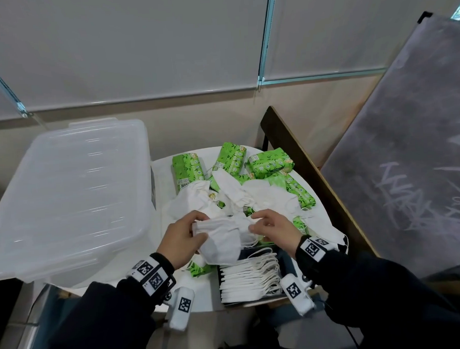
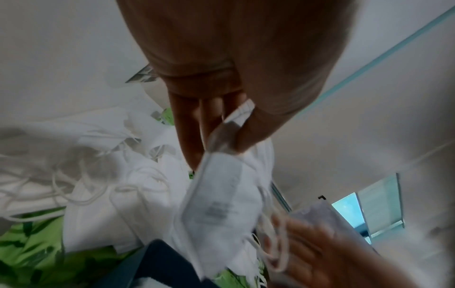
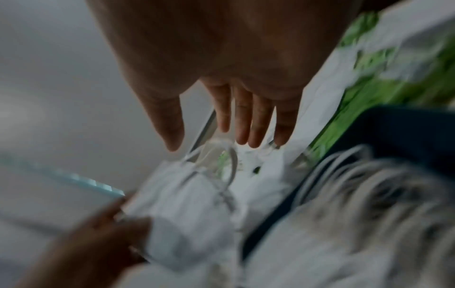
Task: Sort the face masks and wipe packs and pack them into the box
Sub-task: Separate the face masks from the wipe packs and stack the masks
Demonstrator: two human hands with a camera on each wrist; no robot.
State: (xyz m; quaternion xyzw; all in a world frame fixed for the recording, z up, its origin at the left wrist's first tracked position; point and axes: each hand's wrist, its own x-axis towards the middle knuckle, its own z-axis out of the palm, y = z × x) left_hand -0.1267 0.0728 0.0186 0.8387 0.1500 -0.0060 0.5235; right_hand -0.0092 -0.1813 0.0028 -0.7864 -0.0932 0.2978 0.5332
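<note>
My left hand pinches one end of a white face mask between thumb and fingers, above the table's front. At the mask's other end my right hand hovers with straight fingers, thumb apart, and an ear loop lies against them. Just below, a dark box holds a neat stack of white masks. Behind my hands lies a loose pile of masks mixed with green wipe packs. The right wrist view is blurred.
A large clear plastic bin sits on the left, overlapping the round white table. A wooden chair back and a grey chalk-marked board stand close on the right. One wipe pack lies under my left wrist.
</note>
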